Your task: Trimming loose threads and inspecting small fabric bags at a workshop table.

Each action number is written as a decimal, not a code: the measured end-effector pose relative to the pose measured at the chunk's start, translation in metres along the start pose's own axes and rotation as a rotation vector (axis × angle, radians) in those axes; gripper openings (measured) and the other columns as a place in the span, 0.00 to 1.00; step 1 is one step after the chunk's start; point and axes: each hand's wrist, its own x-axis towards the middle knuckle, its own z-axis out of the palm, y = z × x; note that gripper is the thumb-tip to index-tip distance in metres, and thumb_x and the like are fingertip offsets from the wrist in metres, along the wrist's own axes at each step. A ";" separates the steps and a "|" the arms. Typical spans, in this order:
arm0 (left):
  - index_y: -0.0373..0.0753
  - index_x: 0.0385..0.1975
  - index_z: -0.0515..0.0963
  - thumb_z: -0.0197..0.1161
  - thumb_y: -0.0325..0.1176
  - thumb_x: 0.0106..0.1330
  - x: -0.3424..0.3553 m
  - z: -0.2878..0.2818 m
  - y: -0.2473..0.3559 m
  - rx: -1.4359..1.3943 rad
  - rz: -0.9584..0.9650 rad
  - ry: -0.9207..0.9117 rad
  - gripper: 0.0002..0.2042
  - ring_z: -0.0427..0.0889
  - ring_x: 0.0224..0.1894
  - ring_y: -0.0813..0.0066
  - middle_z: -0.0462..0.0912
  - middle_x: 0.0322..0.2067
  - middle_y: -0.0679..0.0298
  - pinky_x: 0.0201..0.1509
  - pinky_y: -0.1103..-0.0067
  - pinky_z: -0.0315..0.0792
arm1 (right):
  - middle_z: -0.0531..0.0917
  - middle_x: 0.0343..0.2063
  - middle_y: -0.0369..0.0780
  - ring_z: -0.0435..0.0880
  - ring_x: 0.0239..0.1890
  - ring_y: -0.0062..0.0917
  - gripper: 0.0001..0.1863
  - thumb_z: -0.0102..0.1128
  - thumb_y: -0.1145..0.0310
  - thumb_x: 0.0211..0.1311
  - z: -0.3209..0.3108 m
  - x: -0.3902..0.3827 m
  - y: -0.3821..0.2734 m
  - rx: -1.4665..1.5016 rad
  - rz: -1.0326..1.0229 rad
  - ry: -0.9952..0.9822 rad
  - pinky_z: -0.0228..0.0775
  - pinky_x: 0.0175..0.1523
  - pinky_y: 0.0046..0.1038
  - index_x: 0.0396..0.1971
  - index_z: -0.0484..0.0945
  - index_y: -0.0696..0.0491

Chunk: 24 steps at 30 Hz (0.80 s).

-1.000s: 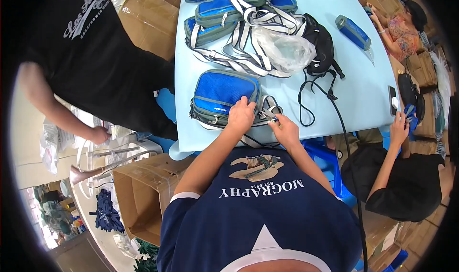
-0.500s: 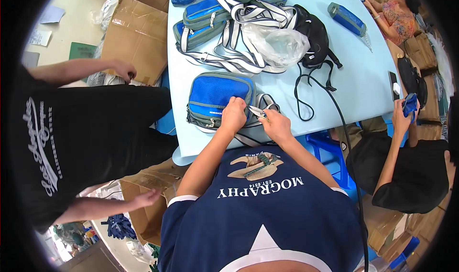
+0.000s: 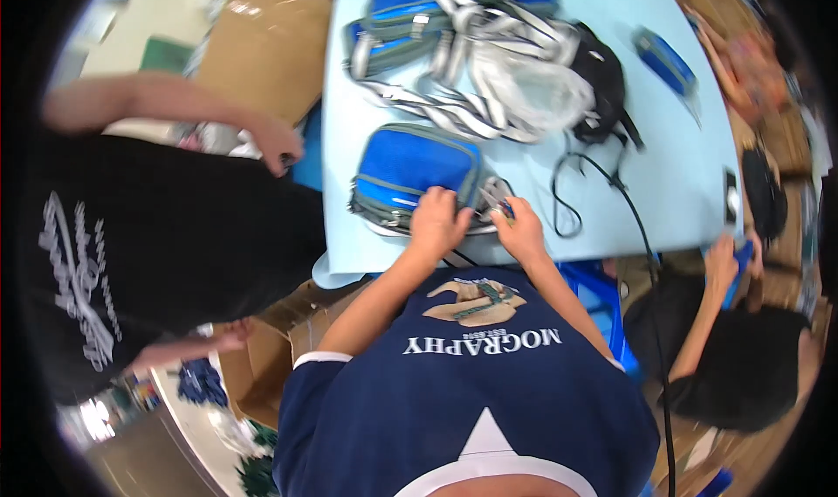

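Observation:
A blue shoulder bag (image 3: pixel 417 161) with grey-green trim lies on the near part of the pale blue table (image 3: pixel 611 226). My left hand (image 3: pixel 438 226) grips its lower right edge, with the fingers curled on the front panel. My right hand (image 3: pixel 521 232) is closed around a small pair of scissors (image 3: pixel 499 202). Their blades point up and left, beside the bag's right side. A striped strap lies bunched there, partly behind the blades. Motion blur hides whether the blades touch the strap.
Farther back are more blue bags (image 3: pixel 397 8), tangled striped straps (image 3: pixel 419 100), a clear plastic bag (image 3: pixel 532 87) and a black bag (image 3: pixel 602 78). A blue pouch (image 3: pixel 665 61) lies far right. A black cable (image 3: pixel 642 218) crosses the right side. Co-workers stand left (image 3: pixel 201 226) and sit right (image 3: pixel 742 349).
The view has shifted, so the table and bags appear farther right. The scissors have tilted more upright at the bag's right side. The left co-worker's upper hand has come closer to the table.

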 end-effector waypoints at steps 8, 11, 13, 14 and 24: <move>0.37 0.19 0.78 0.59 0.30 0.40 -0.006 0.042 0.007 0.179 -0.268 -0.021 0.06 0.77 0.33 0.61 0.76 0.28 0.57 0.33 0.70 0.72 | 0.76 0.25 0.40 0.73 0.31 0.26 0.14 0.65 0.65 0.50 0.008 0.025 0.038 0.005 -0.129 -0.213 0.66 0.40 0.27 0.27 0.74 0.59; 0.36 0.20 0.79 0.59 0.31 0.41 0.000 0.054 0.011 0.161 -0.213 -0.038 0.07 0.76 0.34 0.62 0.76 0.29 0.57 0.33 0.70 0.72 | 0.75 0.23 0.39 0.72 0.23 0.23 0.13 0.63 0.66 0.53 0.012 0.039 0.050 0.043 -0.108 -0.339 0.66 0.31 0.25 0.24 0.72 0.60; 0.36 0.20 0.79 0.60 0.32 0.42 0.002 0.049 0.015 0.045 -0.287 0.066 0.07 0.76 0.34 0.61 0.77 0.30 0.57 0.34 0.70 0.72 | 0.74 0.21 0.38 0.70 0.18 0.18 0.12 0.61 0.66 0.55 0.012 0.053 0.047 0.318 0.073 -0.448 0.64 0.24 0.20 0.24 0.70 0.59; 0.35 0.19 0.78 0.58 0.32 0.43 0.006 0.047 0.014 0.039 -0.318 0.097 0.08 0.77 0.33 0.59 0.78 0.28 0.54 0.34 0.68 0.72 | 0.74 0.21 0.38 0.70 0.18 0.18 0.12 0.61 0.66 0.55 0.015 0.061 0.042 0.320 0.050 -0.485 0.64 0.24 0.20 0.24 0.70 0.59; 0.34 0.24 0.80 0.56 0.32 0.48 0.028 -0.031 0.026 -0.880 -0.376 0.143 0.09 0.75 0.20 0.79 0.79 0.17 0.63 0.24 0.78 0.69 | 0.67 0.13 0.30 0.62 0.14 0.13 0.17 0.55 0.58 0.60 -0.015 0.082 -0.023 0.217 -0.174 -0.402 0.52 0.19 0.18 0.18 0.69 0.54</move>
